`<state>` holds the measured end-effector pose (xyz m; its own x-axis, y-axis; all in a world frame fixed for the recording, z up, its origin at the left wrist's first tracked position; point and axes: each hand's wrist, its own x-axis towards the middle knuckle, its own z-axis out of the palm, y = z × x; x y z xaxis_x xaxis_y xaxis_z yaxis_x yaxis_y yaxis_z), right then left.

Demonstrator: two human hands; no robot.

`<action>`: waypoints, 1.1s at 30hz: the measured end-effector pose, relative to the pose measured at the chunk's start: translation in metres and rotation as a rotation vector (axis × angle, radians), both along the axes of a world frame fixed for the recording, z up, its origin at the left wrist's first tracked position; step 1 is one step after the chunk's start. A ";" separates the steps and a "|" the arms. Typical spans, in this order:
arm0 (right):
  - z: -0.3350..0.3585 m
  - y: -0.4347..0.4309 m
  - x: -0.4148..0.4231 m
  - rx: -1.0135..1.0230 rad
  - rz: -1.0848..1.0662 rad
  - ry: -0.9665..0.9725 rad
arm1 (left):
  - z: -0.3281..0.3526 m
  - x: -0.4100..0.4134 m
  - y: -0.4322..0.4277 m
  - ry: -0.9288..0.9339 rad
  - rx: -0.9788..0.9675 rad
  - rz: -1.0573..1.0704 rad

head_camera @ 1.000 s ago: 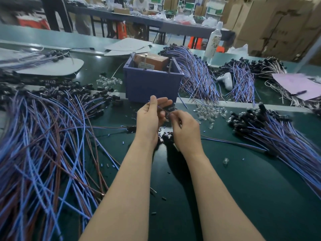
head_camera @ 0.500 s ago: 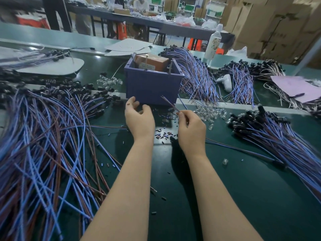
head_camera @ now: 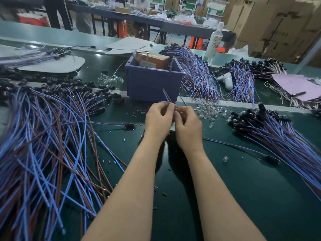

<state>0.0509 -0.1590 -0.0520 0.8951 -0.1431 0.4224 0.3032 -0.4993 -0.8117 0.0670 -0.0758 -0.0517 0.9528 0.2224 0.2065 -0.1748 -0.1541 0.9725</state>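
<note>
Thin blue and brown wire [head_camera: 166,95] pokes up from between the fingertips of both hands. The left hand [head_camera: 159,119] has its fingers [head_camera: 171,107] curled in, and they pinch the wire. The right hand [head_camera: 188,129] has its fingers [head_camera: 180,112] curled in too, and they pinch the same wire just beside the left ones. The two hands touch each other. They are held a little above the dark green table [head_camera: 243,188], near its middle.

Just behind the hands stands a purple plastic box [head_camera: 151,84] with a brown cardboard box [head_camera: 153,60] inside it. A small heap of clear little bulbs [head_camera: 210,111] lies just to the right of the hands. On the left, a big spread of long blue and brown wires [head_camera: 43,145] with black ends covers the table. Another bunch of blue wires [head_camera: 286,136] lies on the right. Tiny bits of cut wire [head_camera: 106,161] are scattered on the table around the arms.
</note>
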 end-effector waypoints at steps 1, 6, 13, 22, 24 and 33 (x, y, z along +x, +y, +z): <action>0.000 -0.001 0.000 -0.002 0.002 0.006 | 0.000 0.000 0.000 -0.031 -0.013 0.013; -0.005 -0.008 0.002 -0.168 -0.001 0.068 | 0.001 0.004 0.013 -0.143 -0.297 0.311; -0.001 0.001 0.000 -0.154 0.115 0.055 | 0.001 0.005 0.006 -0.031 -0.363 0.146; 0.001 0.002 0.000 0.095 0.054 0.092 | -0.002 0.001 0.001 0.014 -0.048 0.020; 0.000 0.000 0.001 0.084 0.045 0.095 | -0.002 0.000 0.001 0.006 -0.053 0.010; 0.002 -0.006 0.010 0.656 -0.087 0.148 | -0.001 0.000 0.003 -0.040 -0.334 0.127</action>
<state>0.0610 -0.1650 -0.0498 0.9104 -0.4022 0.0970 0.1463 0.0938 -0.9848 0.0667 -0.0727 -0.0531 0.9059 0.4002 0.1386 -0.2131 0.1478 0.9658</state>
